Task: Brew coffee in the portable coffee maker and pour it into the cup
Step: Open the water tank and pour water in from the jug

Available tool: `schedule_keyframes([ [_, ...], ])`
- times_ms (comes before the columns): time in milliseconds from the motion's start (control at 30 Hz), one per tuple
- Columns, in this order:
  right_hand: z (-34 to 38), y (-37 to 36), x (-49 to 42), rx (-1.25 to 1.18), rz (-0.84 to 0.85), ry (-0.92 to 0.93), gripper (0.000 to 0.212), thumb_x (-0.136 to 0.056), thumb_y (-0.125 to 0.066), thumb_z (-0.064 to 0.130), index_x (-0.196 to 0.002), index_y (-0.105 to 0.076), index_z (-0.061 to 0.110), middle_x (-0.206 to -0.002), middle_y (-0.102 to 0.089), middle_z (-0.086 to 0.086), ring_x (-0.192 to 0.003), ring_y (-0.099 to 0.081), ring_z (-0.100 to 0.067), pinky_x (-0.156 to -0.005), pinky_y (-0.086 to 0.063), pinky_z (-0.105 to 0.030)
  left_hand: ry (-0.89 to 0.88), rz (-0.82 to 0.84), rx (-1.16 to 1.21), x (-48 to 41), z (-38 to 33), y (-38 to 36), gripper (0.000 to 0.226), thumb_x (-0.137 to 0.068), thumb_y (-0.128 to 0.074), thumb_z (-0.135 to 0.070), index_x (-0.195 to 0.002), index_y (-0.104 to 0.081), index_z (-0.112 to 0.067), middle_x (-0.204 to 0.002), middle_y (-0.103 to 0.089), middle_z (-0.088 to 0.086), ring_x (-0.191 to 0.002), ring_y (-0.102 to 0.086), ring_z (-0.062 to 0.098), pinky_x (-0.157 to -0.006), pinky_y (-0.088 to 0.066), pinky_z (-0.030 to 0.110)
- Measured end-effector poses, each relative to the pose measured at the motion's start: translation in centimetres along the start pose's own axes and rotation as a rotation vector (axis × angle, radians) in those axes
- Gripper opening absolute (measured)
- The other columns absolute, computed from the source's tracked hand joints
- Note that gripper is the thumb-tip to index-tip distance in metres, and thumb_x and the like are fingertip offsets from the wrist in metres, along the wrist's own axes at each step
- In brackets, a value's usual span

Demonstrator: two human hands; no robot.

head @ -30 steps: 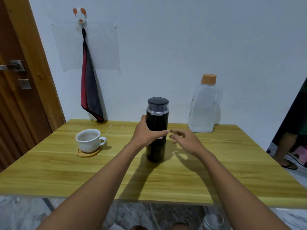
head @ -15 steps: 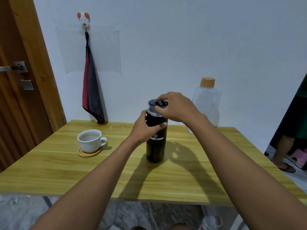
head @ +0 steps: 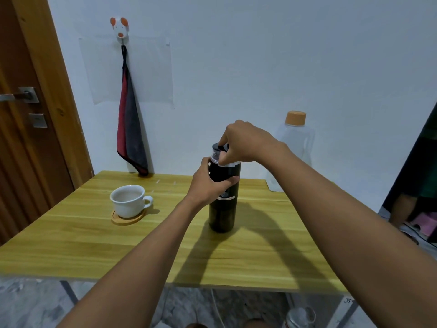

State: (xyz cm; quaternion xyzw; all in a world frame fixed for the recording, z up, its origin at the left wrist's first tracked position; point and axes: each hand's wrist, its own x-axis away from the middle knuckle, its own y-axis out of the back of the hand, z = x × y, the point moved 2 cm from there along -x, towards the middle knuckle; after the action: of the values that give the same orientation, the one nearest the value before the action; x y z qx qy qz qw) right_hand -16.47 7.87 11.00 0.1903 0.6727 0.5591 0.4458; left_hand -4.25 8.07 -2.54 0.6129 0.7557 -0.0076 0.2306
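Coffee maker [head: 223, 209]: black cylinder, upright on the wooden table [head: 94, 245], about mid-table, slightly toward the back.

Left hand [head: 208, 183]: wrapped round the maker's upper body, thumb lying across the front, above the silver band.

Right hand [head: 246, 144]: comes down from above, fingers curled over the lid [head: 216, 146] and gripping it. The hand covers most of the lid, so whether it sits fully home cannot be told.

Cup [head: 128, 201]: white, upright on a round wooden coaster [head: 127, 218], well left of the maker, handle pointing right. Inside looks pale; contents unclear.

Bottle [head: 298, 147]: clear plastic with an orange cap, at the table's back right against the wall, partly behind the right forearm.

Cloth [head: 131, 138]: red and grey, hanging from a wall hook [head: 120, 28], its lower tip touching the table's back edge.

Door [head: 23, 138]: brown wood, far left.
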Motion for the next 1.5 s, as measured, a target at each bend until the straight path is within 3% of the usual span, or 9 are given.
schedule_keyframes([
  [133, -0.1, 0.3, 0.0, 0.005, -0.016, 0.03, 0.041, -0.068, -0.063, 0.033, -0.096, -0.076, 0.007, -0.056, -0.051, -0.004, -0.051, -0.035, -0.018, -0.046, -0.03, -0.024, -0.013, 0.007, -0.001, 0.0, 0.1, 0.1, 0.055, -0.075, -0.089, -0.031, -0.114, -0.051, -0.026, -0.102, -0.062, -0.019, -0.08, -0.056, -0.026, -0.056, -0.043, 0.001],
  [333, -0.3, 1.0, 0.3, -0.041, -0.037, 0.089, 0.027, -0.079, -0.057, 0.025, -0.089, -0.079, 0.014, -0.066, -0.067, -0.008, -0.052, -0.047, -0.02, -0.047, -0.038, -0.025, -0.006, 0.015, 0.011, 0.1, -0.1, 0.1, 0.059, -0.074, -0.089, -0.033, -0.119, -0.05, -0.028, -0.103, -0.06, -0.022, -0.088, -0.058, -0.013, -0.057, -0.045, 0.002],
  [433, -0.7, 0.5, 1.0, -0.045, -0.009, 0.104, 0.029, -0.086, -0.058, 0.033, -0.102, -0.078, 0.019, -0.084, -0.075, -0.005, -0.072, -0.066, -0.023, -0.062, -0.056, -0.036, -0.009, 0.006, 0.004, 0.1, -0.1, 0.0, 0.059, -0.074, -0.089, -0.035, -0.119, -0.051, -0.026, -0.104, -0.061, -0.021, -0.092, -0.057, -0.009, -0.059, -0.045, 0.003],
  [500, -1.2, 0.3, 1.2, -0.074, -0.011, 0.122, 0.025, -0.093, -0.056, 0.03, -0.103, -0.076, 0.017, -0.085, -0.074, -0.004, -0.075, -0.066, -0.024, -0.067, -0.055, -0.039, -0.012, -0.006, 0.006, 0.1, -0.2, 0.0, 0.059, -0.074, -0.089, -0.035, -0.119, -0.051, -0.026, -0.104, -0.062, -0.02, -0.091, -0.058, -0.01, -0.06, -0.046, 0.005],
  [767, -6.7, -2.5, 4.8, -0.413, -0.495, -0.07, 0.027, -0.093, -0.059, 0.011, -0.116, -0.073, 0.012, -0.093, -0.076, -0.008, -0.08, -0.068, -0.025, -0.073, -0.054, -0.037, -0.003, -0.013, -0.016, 0.2, -0.2, 0.1, 0.066, -0.073, -0.089, -0.041, -0.123, -0.047, -0.029, -0.105, -0.056, -0.026, -0.095, -0.053, -0.012, -0.068, -0.042, 0.01],
  [1000, -8.8, -13.5, 11.6, -0.443, -0.183, -0.252, 0.028, -0.092, -0.061, 0.013, -0.114, -0.077, 0.021, -0.075, -0.07, 0.003, -0.058, -0.056, -0.008, -0.058, -0.045, -0.031, -0.005, -0.009, -0.028, 0.3, -0.1, 0.1, 0.068, -0.074, -0.087, -0.043, -0.125, -0.046, -0.029, -0.107, -0.055, -0.026, -0.098, -0.053, -0.011, -0.07, -0.041, 0.012],
  [1200, -8.0, -18.5, 14.3, -0.44, 0.036, -0.299, 0.025, -0.093, -0.058, 0.019, -0.111, -0.075, 0.018, -0.099, -0.074, -0.004, -0.086, -0.066, -0.022, -0.076, -0.055, -0.044, 0.015, 0.006, -0.022, 0.4, -0.2, 0.1, 0.07, -0.073, -0.087, -0.044, -0.127, -0.046, -0.029, -0.108, -0.055, -0.027, -0.1, -0.053, -0.011, -0.071, -0.041, 0.013],
  [1400, -8.0, -19.1, 14.9, -0.413, 0.118, -0.243, 0.041, -0.088, -0.061, 0.018, -0.128, -0.065, 0.024, -0.127, -0.063, 0.006, -0.112, -0.059, -0.015, -0.092, -0.052, -0.036, 0.036, 0.013, -0.02, 0.3, -0.6, -0.1, 0.069, -0.073, -0.087, -0.04, -0.127, -0.045, -0.029, -0.109, -0.056, -0.024, -0.1, -0.055, -0.009, -0.071, -0.044, 0.016],
  [1500, -8.1, -19.3, 15.0, -0.407, 0.144, -0.237, 0.045, -0.087, -0.062, 0.025, -0.132, -0.062, 0.024, -0.134, -0.059, 0.006, -0.118, -0.056, -0.013, -0.096, -0.051, -0.034, 0.051, 0.02, -0.028, 0.2, -1.1, -0.1, 0.07, -0.075, -0.087, -0.036, -0.129, -0.044, -0.025, -0.114, -0.059, -0.016, -0.106, -0.06, 0.004, -0.075, -0.047, 0.02],
])
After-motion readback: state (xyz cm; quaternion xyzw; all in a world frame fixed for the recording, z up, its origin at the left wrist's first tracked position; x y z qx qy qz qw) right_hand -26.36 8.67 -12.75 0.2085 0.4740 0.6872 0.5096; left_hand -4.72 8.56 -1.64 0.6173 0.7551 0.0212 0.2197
